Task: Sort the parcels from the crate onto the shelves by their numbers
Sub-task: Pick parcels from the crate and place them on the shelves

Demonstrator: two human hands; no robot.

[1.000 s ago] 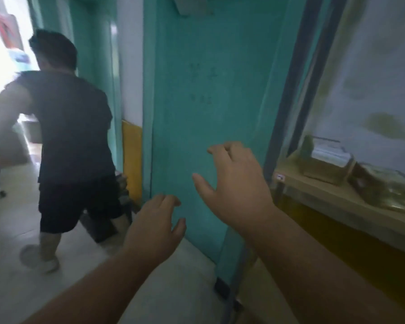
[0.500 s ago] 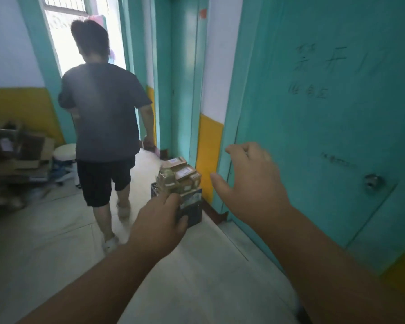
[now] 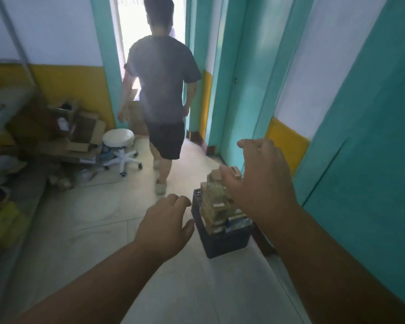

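The left hand (image 3: 165,224) is reaching forward with its fingers loosely curled and apart, holding nothing, and is hovering just left of the crate (image 3: 222,239). The right hand (image 3: 257,181) is stretching out higher, fingers spread and relaxed, thumb pointing left, holding nothing; it is overlapping the top of the parcels (image 3: 216,202) in the view, and whether it is touching them cannot be told.

The parcels, mostly brown boxes wrapped in shiny tape, are standing piled well above the rim of the dark crate, which is sitting on the pale tiled floor (image 3: 98,218) close against the teal wall (image 3: 372,148) on the right.

Beyond the crate, another person (image 3: 161,94) in a dark shirt and dark shorts is walking away toward a bright doorway (image 3: 131,31), back turned. To that person's left a white rolling stool (image 3: 119,146) is standing beside a heap of open cardboard boxes (image 3: 80,129) against the yellow-and-white wall (image 3: 63,66). Further clutter is lying blurred along the left edge.
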